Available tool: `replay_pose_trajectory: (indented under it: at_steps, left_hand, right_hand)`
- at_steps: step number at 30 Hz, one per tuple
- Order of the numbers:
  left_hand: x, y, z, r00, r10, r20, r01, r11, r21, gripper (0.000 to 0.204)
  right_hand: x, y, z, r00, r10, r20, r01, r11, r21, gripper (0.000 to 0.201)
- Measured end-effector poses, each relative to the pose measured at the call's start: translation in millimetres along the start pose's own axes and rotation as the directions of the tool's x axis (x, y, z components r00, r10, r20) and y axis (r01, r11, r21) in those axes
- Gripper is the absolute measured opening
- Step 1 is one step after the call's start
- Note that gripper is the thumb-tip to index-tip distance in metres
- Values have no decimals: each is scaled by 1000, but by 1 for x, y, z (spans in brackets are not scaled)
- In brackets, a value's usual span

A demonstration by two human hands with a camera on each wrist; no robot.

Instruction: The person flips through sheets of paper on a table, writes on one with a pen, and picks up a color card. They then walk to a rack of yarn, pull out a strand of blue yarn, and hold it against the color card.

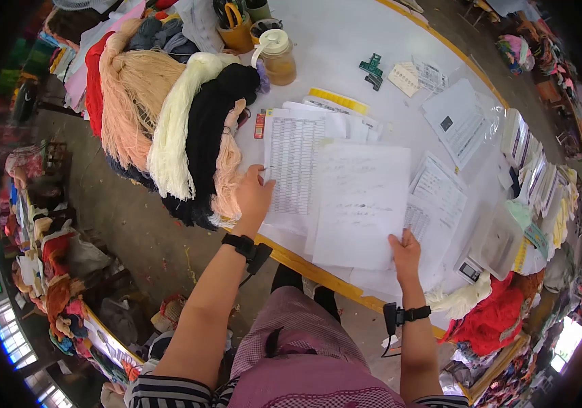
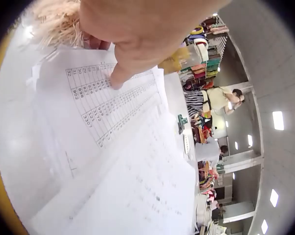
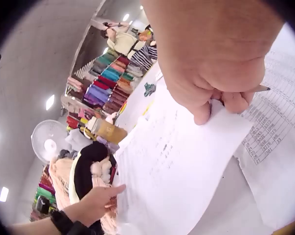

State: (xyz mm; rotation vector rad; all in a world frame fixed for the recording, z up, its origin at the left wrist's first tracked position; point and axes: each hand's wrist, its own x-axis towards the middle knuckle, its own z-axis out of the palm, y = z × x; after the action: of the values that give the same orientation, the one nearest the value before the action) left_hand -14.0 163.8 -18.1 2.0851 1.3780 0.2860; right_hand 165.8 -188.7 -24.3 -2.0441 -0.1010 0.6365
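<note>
Thin white sheet (image 1: 361, 204) pinched by right hand (image 1: 406, 253); left hand (image 1: 253, 197) flat, seemingly, on gridded table sheet (image 1: 294, 166)

I count two hands: left hand (image 1: 253, 197) and right hand (image 1: 406, 248). One handwritten sheet (image 1: 362, 204), one printed table sheet (image 1: 294, 163), four yarn hanks (image 1: 189, 129), one lidded jar (image 1: 277, 58), two wrist straps (image 1: 240, 243).

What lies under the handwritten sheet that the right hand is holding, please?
Under the handwritten sheet lie printed table sheets, showing at both sides. What they carry beneath it is covered.
</note>
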Motion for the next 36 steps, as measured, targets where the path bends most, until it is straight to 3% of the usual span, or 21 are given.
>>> replay_pose_trajectory:
  at_steps: [3,6,9,10,11,12,13,14,15,16,19,20,21,22,23,25,29,31,33,35,36]
  left_hand:
    - [2,-11,0,998,66,-22,-67,997,-45,35]
    - [-4,-24,-3,982,111,-155,-130,984,-119,23]
    - [-15,-31,-14,997,-3,-77,-6,992,-127,19]
    - [-20,-41,-12,989,-127,-81,99,955,-279,17]
    - [-26,-50,-9,966,-248,-66,198,884,-423,14]
    - [-33,-40,-16,940,-331,85,286,626,-725,14]
    - [-38,-32,-22,941,-329,85,285,629,-723,14]
    - [-43,-23,-27,912,-355,204,375,524,-765,16]
    - [-46,-21,-29,873,-365,322,462,411,-786,19]
    - [-48,-24,-30,874,-364,322,461,413,-786,19]
    - [-49,-30,-34,895,-218,388,440,563,-699,25]
    - [-47,-31,-36,957,-161,242,279,736,-616,25]
    - [-47,-25,-35,991,-67,112,113,865,-488,25]
    - [-51,-1,-46,995,-7,98,55,868,-494,23]
    - [-49,-12,-37,993,61,105,22,763,-646,22]
    - [-56,9,-48,981,62,185,101,652,-752,21]
    - [-83,38,-50,936,124,330,217,536,-816,24]
    - [-107,61,-37,827,127,548,472,374,-798,28]
    - [-130,92,-17,721,185,668,609,292,-737,30]
    - [-149,102,25,655,251,713,661,267,-701,31]
    - [-158,107,48,673,171,719,620,398,-676,29]
  right_hand:
    - [1,-43,-25,984,166,-66,-158,981,114,16]
    - [28,-45,-37,979,179,-94,-152,957,247,15]
    - [59,-54,-39,970,184,-159,-121,931,344,15]
    - [69,-54,-41,967,187,-174,-120,933,341,15]
    - [78,-54,-42,966,191,-176,-121,931,344,15]
    - [90,-49,-44,965,185,-187,-123,945,302,15]
    - [100,-42,-45,964,178,-198,-124,958,260,15]
    - [109,-35,-47,963,182,-197,-127,956,263,15]
    - [116,-30,-49,965,77,-250,-58,995,85,15]
    - [121,-26,-51,958,-37,-284,9,995,-101,16]
    - [117,-26,-61,933,-113,-341,87,992,-89,19]
    - [112,-27,-67,929,-110,-352,80,992,-98,19]
    - [94,-48,-69,933,5,-361,38,993,114,19]
    - [78,-56,-79,929,121,-349,-4,948,319,20]
    - [73,-48,-91,921,126,-369,-7,952,307,20]
    - [64,-33,-107,934,217,-283,-4,799,601,17]
    - [29,-18,-134,966,235,-107,-56,594,802,12]
    - [13,-5,-146,983,100,152,-179,389,904,24]
    - [0,7,-151,985,76,156,-173,341,924,36]
    - [-10,20,-155,982,-9,190,-173,372,912,36]
    - [-18,20,-157,973,-100,209,-164,338,927,30]
